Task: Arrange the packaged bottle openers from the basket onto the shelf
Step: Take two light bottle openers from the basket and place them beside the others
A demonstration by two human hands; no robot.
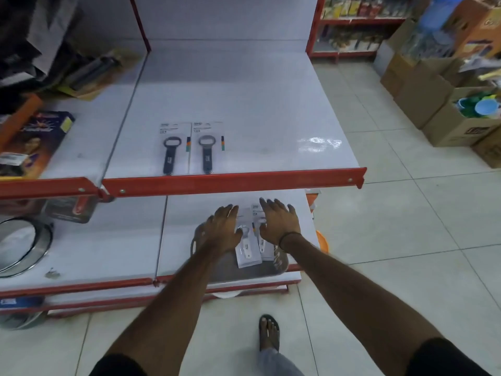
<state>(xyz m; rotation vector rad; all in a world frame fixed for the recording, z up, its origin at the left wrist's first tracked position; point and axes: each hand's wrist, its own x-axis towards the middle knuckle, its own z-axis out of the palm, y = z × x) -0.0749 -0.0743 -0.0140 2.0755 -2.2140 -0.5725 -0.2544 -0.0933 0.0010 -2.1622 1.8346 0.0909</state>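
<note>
bottle openers (248, 246) lie packaged in the basket (217, 267) on the lower shelf (189, 213); two (189, 147) are placed above. the left hand (223, 230) and right hand (276, 222) are spread, grasping nothing. overlapping packs could slide when lifted.

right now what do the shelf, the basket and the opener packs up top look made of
Shelf: probably painted metal, white and glossy, since it shows a bright glare patch and a red screwed front rail. Basket: looks like grey plastic, matte, with a moulded handle loop. Opener packs: white printed card, likely under clear plastic; the openers have grey metal-looking heads and dark handles.
</note>
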